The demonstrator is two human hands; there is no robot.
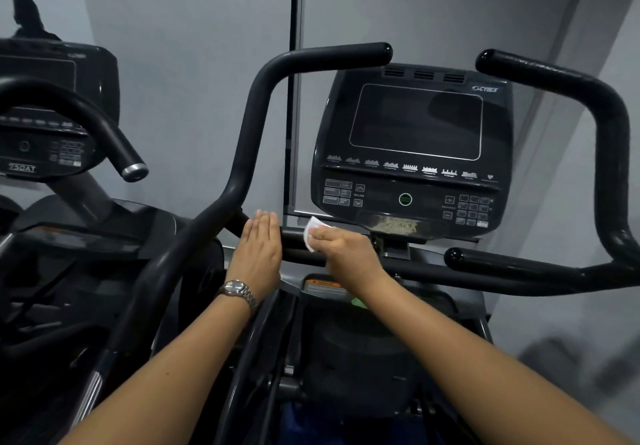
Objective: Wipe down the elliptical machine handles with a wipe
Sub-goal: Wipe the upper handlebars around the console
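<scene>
Head view, wipe (313, 231) under right hand (341, 252) fingers (320, 235), on handlebar (294, 237)

Two hands: left hand (258, 247) at 8 o'clock, right hand (346, 254) at 5. One wipe (313, 233) at 6 o'clock. One wristwatch (237, 289). Two consoles: near console (412, 147) at 2 o'clock, far console (41, 115) at 9. Three curved handles: left handle (256, 115) at 11, right handle (609, 133) at 3, neighbouring handle (104, 133) at 9.

Grey wall panels (190, 64), dark vertical seam (294, 64), second machine (52, 115) at left
</scene>
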